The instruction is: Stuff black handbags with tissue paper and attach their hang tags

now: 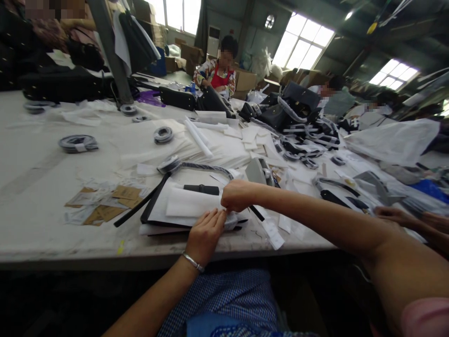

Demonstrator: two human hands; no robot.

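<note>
A black handbag (145,214) lies flat near the table's front edge, with a white foam sheet (189,202) on top. Its arched handle (206,167) is wrapped in clear film, and black straps stick out at both sides. My left hand (206,236), a silver bracelet at its wrist, rests on the bag's front right part with fingers stretched out flat. Just beyond its fingertips, my right hand (239,195) is closed at the bag's right side; whatever its fingers pinch is hidden. A black flap strap (201,189) lies behind the foam sheet.
Brown and white tags (108,203) are scattered to the left. Wrapped strap coils (163,135) lie farther back. A grey box-like piece (257,172) stands behind my right hand. Black bags (280,110) are piled at the back right. A co-worker's hands (400,216) are at far right.
</note>
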